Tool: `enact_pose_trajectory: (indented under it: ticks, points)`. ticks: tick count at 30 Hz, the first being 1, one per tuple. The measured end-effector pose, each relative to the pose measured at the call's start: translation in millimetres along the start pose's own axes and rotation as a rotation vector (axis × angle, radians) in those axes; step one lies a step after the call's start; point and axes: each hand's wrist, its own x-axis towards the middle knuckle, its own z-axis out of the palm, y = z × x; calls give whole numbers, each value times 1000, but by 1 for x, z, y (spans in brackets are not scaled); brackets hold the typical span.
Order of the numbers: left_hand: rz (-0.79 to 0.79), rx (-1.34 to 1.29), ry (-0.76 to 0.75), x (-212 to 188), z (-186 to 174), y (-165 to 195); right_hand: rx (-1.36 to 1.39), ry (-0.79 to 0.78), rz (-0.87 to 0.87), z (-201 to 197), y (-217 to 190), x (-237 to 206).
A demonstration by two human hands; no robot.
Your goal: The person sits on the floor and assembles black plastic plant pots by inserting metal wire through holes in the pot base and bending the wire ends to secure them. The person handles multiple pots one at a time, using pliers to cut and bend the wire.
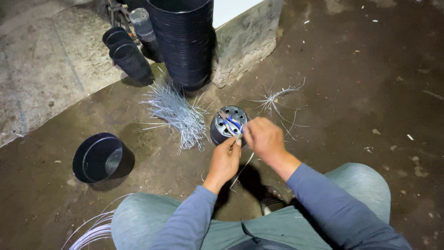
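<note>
Both hands, left (226, 159) and right (262, 139), pinch one thin wire (243, 167) above upturned pot (229, 124)

— What have you got on your arms?

— You're wearing a long-sleeved top in a dull slate blue, soft and a little creased, the cuffs ending at your wrists. Your left hand (225, 159) and right hand (262, 139) are bare, no gloves.

— And below?

— Your trousers are pale grey-green, faded over both knees. A dark strap shows at your waist.
</note>
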Motion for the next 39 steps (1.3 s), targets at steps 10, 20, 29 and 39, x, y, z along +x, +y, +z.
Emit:
enact_pose_trajectory:
  ticks: [10, 20, 29, 39]
  points:
    - [313, 519, 30, -14, -40, 4, -86, -30, 50, -68, 24, 33]
    - [581, 793, 129, -14, -35, 37, 334, -464, 78, -16, 5, -15]
    - [161, -427, 353, 0, -23, 9, 851, -569, 755, -12, 10, -10]
    - [71, -575, 201, 13, -31, -15, 1110, -601, 777, -3, -10, -20]
